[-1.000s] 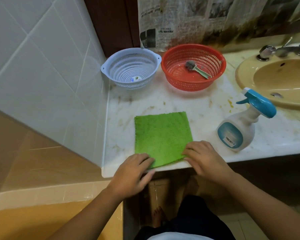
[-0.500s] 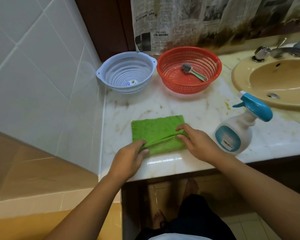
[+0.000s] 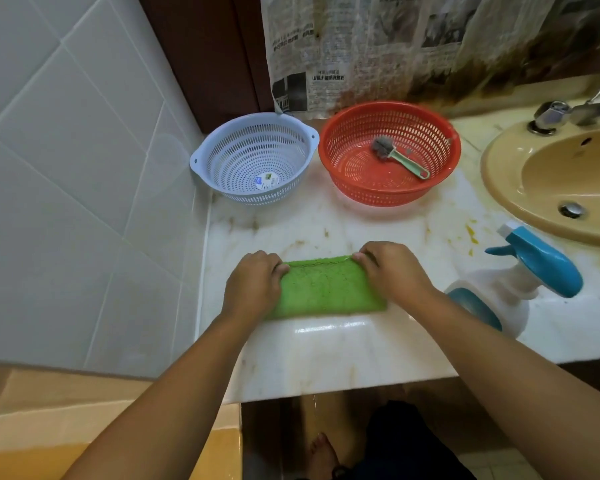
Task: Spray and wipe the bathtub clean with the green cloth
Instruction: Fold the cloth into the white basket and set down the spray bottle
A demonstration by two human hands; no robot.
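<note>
Here I see the green cloth mid-frame, left hand and right hand pinching its far corners, its left edge covered.

My left hand covers the left end of the green cloth and my right hand covers its far right corner, so I can't see those edges. My right forearm hides the lower left of the spray bottle and part of its label. The sink and tap run off the right edge, the bathtub off the bottom left. The newspaper print is too blurred to read, the sticker in the pale colander too small
</note>
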